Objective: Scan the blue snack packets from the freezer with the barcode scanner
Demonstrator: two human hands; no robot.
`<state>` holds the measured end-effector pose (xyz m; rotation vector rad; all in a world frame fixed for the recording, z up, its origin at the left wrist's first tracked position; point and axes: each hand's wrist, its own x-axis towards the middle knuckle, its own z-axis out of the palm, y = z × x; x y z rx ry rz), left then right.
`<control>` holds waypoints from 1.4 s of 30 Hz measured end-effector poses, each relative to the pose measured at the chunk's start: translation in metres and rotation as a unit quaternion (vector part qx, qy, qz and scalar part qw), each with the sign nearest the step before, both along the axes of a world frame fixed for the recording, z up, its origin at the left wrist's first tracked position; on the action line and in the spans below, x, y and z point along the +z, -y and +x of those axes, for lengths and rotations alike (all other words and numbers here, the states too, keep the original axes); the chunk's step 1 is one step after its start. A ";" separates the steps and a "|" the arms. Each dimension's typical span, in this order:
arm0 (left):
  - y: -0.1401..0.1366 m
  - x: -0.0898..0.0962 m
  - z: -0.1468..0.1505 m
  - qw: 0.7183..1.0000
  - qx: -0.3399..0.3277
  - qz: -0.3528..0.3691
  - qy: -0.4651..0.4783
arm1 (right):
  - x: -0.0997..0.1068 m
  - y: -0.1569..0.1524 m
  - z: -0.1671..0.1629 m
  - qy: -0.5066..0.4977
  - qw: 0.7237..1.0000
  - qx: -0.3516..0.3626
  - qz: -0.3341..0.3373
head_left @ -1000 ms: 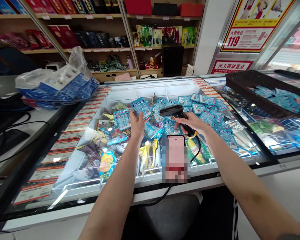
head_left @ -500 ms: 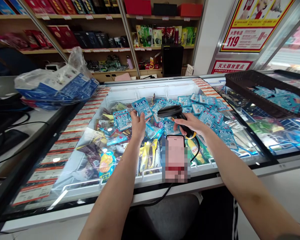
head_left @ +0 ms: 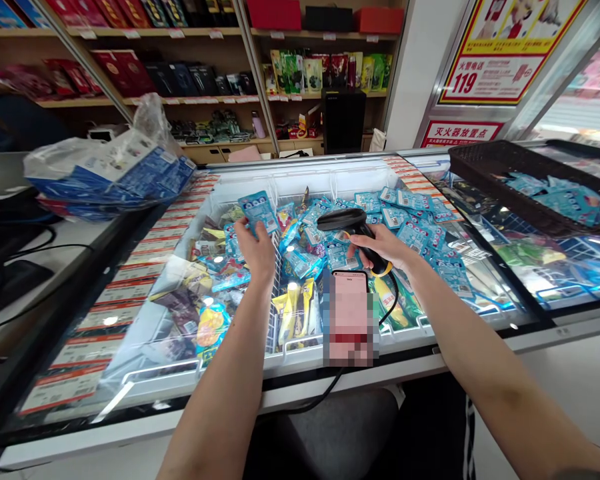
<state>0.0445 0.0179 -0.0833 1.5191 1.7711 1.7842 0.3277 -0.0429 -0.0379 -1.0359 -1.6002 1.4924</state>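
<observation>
My left hand [head_left: 256, 248] is closed on a small blue packet [head_left: 259, 211], held by its lower edge with its top tilted away from me. Part of another blue packet shows behind those fingers. In my right hand [head_left: 380, 245] is a black barcode scanner [head_left: 342, 219], its head pointing left over the glass and its cable running down toward me. Many more blue packets [head_left: 414, 233] lie spread over the glass lid to the right. Below the scanner, a phone [head_left: 350, 303] with a blurred screen lies near the front edge.
Beneath the glass of the chest freezer [head_left: 145, 417] are wrapped ice creams in white wire baskets. A plastic-wrapped blue-and-white bundle [head_left: 115, 170] stands at left. At right, a dark basket [head_left: 510, 193] holds blue packets. Stocked shelves [head_left: 200, 100] line the back.
My left hand has moved left with the blue packet, away from the scanner, uncovering ice creams under the glass. My right hand and the scanner have stayed almost where they were.
</observation>
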 end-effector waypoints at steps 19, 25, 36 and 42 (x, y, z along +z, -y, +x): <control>0.014 0.010 0.012 0.928 -0.119 -0.010 -0.353 | -0.011 -0.009 0.005 -0.034 0.998 -0.048 -0.016; 0.002 -0.009 0.027 0.878 -0.248 -0.033 -0.409 | -0.009 -0.010 0.004 -0.030 0.998 -0.048 -0.015; 0.012 0.000 0.031 0.878 -0.157 -0.054 -0.450 | -0.011 -0.010 0.005 -0.023 0.998 -0.053 -0.020; 0.010 -0.002 0.028 0.891 -0.151 -0.073 -0.421 | -0.012 -0.012 0.005 -0.023 0.998 -0.054 -0.026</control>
